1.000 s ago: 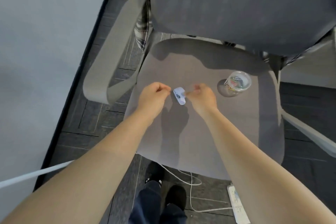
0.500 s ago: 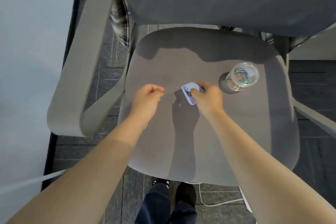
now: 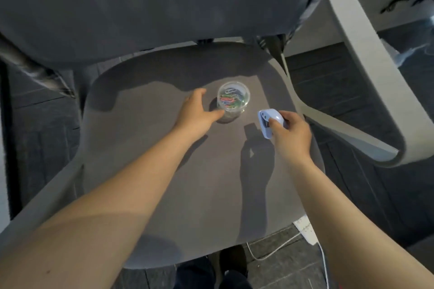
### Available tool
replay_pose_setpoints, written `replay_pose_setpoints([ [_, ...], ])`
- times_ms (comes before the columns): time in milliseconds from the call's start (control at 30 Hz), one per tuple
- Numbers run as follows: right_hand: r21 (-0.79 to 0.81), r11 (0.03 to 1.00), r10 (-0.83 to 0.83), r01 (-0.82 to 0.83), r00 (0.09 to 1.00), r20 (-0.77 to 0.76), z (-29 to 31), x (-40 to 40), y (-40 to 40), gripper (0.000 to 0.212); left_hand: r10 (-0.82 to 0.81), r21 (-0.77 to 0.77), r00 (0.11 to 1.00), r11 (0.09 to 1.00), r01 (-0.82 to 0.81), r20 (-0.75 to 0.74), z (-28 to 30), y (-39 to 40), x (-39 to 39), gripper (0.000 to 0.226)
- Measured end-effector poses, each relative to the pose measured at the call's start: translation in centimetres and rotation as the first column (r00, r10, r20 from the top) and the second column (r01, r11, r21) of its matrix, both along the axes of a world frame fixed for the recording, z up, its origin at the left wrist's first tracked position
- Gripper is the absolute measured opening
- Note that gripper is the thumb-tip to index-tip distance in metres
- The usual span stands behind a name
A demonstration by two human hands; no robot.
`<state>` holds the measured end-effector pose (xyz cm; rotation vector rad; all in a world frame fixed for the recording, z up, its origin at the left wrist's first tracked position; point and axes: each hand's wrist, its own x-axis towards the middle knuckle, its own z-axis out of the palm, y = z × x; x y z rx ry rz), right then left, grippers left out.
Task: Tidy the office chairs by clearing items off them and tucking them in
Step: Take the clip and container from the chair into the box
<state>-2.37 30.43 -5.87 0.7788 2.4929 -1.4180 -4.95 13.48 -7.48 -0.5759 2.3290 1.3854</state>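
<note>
I am cupping my spread left hand (image 3: 196, 114) against the paper-clip jar (image 3: 232, 102) on the chair seat (image 3: 164, 171); right hand (image 3: 290, 131), right of the jar, is gripping a small stapler (image 3: 267, 122).

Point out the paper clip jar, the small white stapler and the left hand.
paper clip jar (image 3: 233, 99): head view, on its clear round top.
small white stapler (image 3: 267, 122): head view, on the white body left of the gripping fingers.
left hand (image 3: 196, 115): head view, on the back of the hand.
</note>
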Motion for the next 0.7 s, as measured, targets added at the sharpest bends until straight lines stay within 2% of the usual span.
replay_pose_setpoints([
  [100, -0.020, 0.999, -0.034, 0.033, 0.998, -0.045, -1.7, -0.3, 1.1, 0.028, -0.198, -0.121, 0.980, 0.974, 0.192, -0.039, -1.5, 2.3, -1.9, 0.099],
  [167, -0.030, 0.999, -0.038, 0.036, 0.997, -0.069, -2.4, -0.5, 1.5, 0.026, -0.285, -0.220, 0.957, 0.938, 0.267, -0.051, -2.1, 3.5, -3.2, 0.110],
  [267, -0.059, 0.997, -0.051, 0.046, 0.996, -0.079, -2.9, -0.4, 2.1, 0.026, -0.380, -0.332, 0.925, 0.874, 0.354, -0.015, -2.8, 4.6, -4.4, 0.105],
  [367, -0.101, 0.994, -0.063, 0.053, 0.993, -0.096, -2.6, -0.2, 2.3, 0.026, -0.348, -0.360, 0.937, 0.877, 0.319, -0.018, -2.7, 5.0, -4.4, 0.089],
  [533, -0.203, 0.976, -0.096, 0.074, 0.990, -0.101, 0.1, 0.3, 1.6, 0.023, -0.138, -0.147, 0.983, 0.982, 0.120, -0.122, 0.4, 4.4, -2.3, 0.078],
  [700, -0.261, 0.965, -0.081, 0.027, 0.977, -0.196, 5.5, 0.9, 1.2, 0.017, 0.067, 0.065, 0.985, 0.996, -0.057, -0.161, 6.0, 3.9, 0.3, 0.081],
])
